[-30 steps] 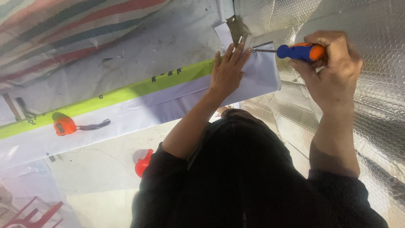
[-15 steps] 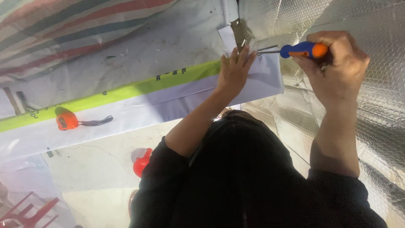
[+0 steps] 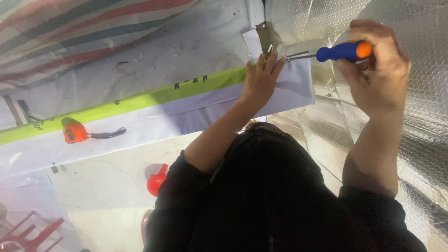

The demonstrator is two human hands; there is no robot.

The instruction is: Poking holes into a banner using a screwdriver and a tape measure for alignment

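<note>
A long white panel (image 3: 154,123) with a lime-green stripe (image 3: 140,100) runs across the view from lower left to upper right. An orange tape measure (image 3: 73,132) with a dark strap lies on the panel well to the left, and a red round object (image 3: 157,178) sits on the pale floor below it. Striped red, green and grey sheeting (image 3: 70,28) fills the upper left; silver bubble-foil insulation (image 3: 420,107) covers the right side. The person's dark sleeves and body block the lower middle of the view.

The left hand (image 3: 261,79) lies flat with fingers spread and open, pressing on the panel's right end just below a small metal bracket (image 3: 267,41); it grips nothing. The right hand (image 3: 378,70) is closed around the blue-and-orange handle of a screwdriver (image 3: 343,51), whose thin shaft points left, its tip beside the left fingertips, near the bracket
</note>
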